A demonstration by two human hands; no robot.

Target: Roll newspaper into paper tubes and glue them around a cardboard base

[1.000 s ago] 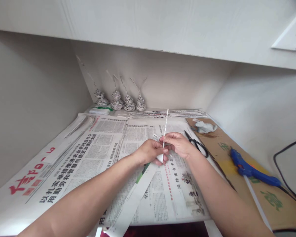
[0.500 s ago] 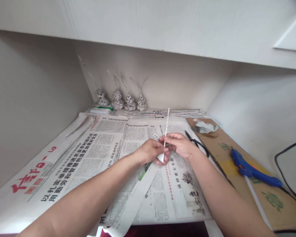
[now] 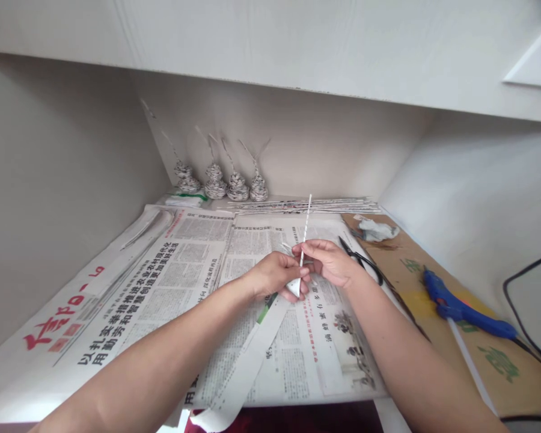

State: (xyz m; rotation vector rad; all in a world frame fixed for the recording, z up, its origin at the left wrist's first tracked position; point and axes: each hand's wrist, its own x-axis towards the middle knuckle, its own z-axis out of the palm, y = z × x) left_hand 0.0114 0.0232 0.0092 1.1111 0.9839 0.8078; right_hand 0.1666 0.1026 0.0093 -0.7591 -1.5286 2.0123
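Between my hands, over the middle of the newspaper (image 3: 198, 252), a thin rolled paper stick (image 3: 307, 225) points up and away from me. My left hand (image 3: 279, 276) is closed around its lower part, where a paper strip (image 3: 247, 361) wraps onto it. The strip trails down past the front edge of the newspaper. The fingers of my right hand (image 3: 327, 258) pinch the stick a little higher up. Part of the fingertips of both hands is hidden behind the paper and each other.
Several gourd-shaped woven paper pieces (image 3: 238, 187) stand at the back left. Thin paper sticks (image 3: 297, 207) lie along the back wall. On the right are black scissors (image 3: 358, 258), a crumpled white wad (image 3: 376, 230), and a blue glue gun (image 3: 466, 313) on cardboard (image 3: 460, 367).
The stick has moved very slightly as my right fingers shift on it, and the loose strip lies a little differently near the front edge. Both hands stay in nearly the same place.
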